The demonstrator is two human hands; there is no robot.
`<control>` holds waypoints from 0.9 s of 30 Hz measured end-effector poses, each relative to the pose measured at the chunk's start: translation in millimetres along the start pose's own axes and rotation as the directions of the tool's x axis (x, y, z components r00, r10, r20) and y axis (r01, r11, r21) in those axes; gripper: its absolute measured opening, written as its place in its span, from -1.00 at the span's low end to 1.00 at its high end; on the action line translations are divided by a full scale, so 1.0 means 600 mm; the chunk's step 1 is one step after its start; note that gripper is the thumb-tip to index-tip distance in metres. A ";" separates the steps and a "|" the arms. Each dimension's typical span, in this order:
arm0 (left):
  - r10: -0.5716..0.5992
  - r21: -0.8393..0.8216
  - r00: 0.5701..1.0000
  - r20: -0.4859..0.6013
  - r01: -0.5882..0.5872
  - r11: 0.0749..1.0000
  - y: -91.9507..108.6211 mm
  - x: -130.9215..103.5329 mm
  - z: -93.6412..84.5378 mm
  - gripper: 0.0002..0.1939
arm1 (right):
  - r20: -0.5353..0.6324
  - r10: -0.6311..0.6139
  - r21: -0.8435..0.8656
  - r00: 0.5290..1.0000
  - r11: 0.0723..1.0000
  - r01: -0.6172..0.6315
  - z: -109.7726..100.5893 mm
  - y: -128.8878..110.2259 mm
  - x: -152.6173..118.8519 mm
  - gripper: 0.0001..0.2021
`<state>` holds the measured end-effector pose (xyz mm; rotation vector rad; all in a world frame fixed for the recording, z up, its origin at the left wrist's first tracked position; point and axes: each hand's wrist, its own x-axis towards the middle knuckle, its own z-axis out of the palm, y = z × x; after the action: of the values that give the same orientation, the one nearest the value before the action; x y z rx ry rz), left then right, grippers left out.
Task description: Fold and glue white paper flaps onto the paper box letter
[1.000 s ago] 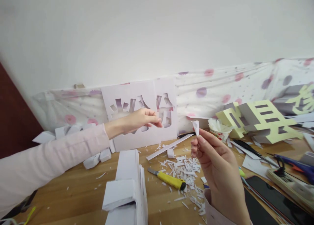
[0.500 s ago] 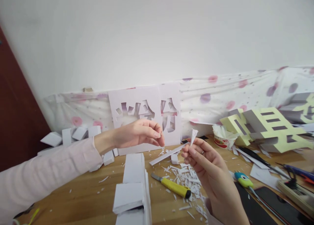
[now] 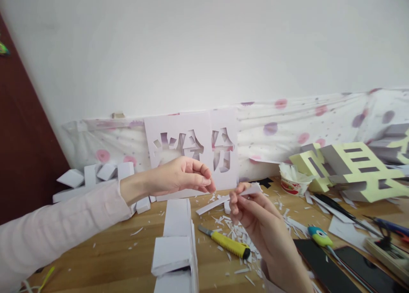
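My right hand (image 3: 258,214) pinches a small folded strip of white paper (image 3: 252,190) between thumb and fingers, over the scrap-strewn part of the table. Left of it, in the air, my left hand (image 3: 185,176) has thumb and fingertips drawn together; whatever is in them, if anything, I cannot make out. Below both hands stands a white paper block shape (image 3: 174,225) with a raised piece on it. A yellow utility knife (image 3: 225,242) lies to its right, blade out, among white paper scraps (image 3: 241,265).
White sheets with cut-out characters (image 3: 223,118) lean against the wall. White paper shapes (image 3: 72,179) sit at left. At right are yellow-faced paper letters (image 3: 345,156), a paper cup with scraps (image 3: 295,185), a dark phone (image 3: 367,259), a cable with a blue-green cover (image 3: 319,235) and a power strip (image 3: 388,259).
My right hand has turned and shifted left and slightly down, tipping the paper strip from upright to nearly flat. My left hand stays almost where it was, and the view has shifted slightly.
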<state>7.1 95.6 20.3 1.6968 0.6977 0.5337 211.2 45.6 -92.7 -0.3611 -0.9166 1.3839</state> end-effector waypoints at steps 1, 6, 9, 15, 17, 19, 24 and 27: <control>-0.002 0.004 1.000 0.000 0.002 1.000 0.000 0.001 0.003 -0.96 | 0.019 0.011 0.028 1.000 1.000 -0.011 0.001 0.001 0.000 -0.84; -0.039 0.023 0.998 0.043 0.038 0.999 0.003 0.003 0.025 -0.76 | 0.073 0.030 0.051 0.997 0.998 -0.034 0.010 0.010 -0.002 -0.72; -0.040 0.091 0.995 0.095 0.031 0.995 0.006 0.002 0.035 -0.62 | 0.066 0.022 0.015 0.998 1.000 -0.023 0.017 0.018 -0.007 -0.66; -0.019 0.193 0.992 0.128 -0.006 0.981 0.010 -0.002 0.040 -0.56 | -0.020 -0.197 -0.501 0.980 0.850 0.161 0.015 0.021 -0.016 -0.65; -0.046 0.203 0.991 0.124 0.021 0.979 0.011 -0.003 0.041 -0.52 | 0.014 -0.277 -0.634 0.961 0.740 0.223 0.011 0.017 -0.017 -0.70; -0.073 0.219 0.988 0.135 0.043 0.975 0.013 -0.005 0.044 -0.50 | 0.058 -0.352 -0.723 0.934 0.631 0.282 0.007 0.014 -0.018 -0.73; -0.059 0.294 0.980 0.189 0.000 0.956 0.015 -0.012 0.051 -0.47 | 0.072 -0.432 -0.789 0.899 0.527 0.317 0.006 0.011 -0.025 -0.71; -0.010 0.361 0.983 0.183 -0.057 0.931 0.013 -0.014 0.054 -0.49 | 0.070 -0.448 -0.794 0.892 0.516 0.321 0.011 0.010 -0.031 -0.68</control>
<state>24.6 66.0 20.3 2.0745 0.6722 0.2677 203.4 27.7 -99.2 -0.8635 -1.3722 0.4398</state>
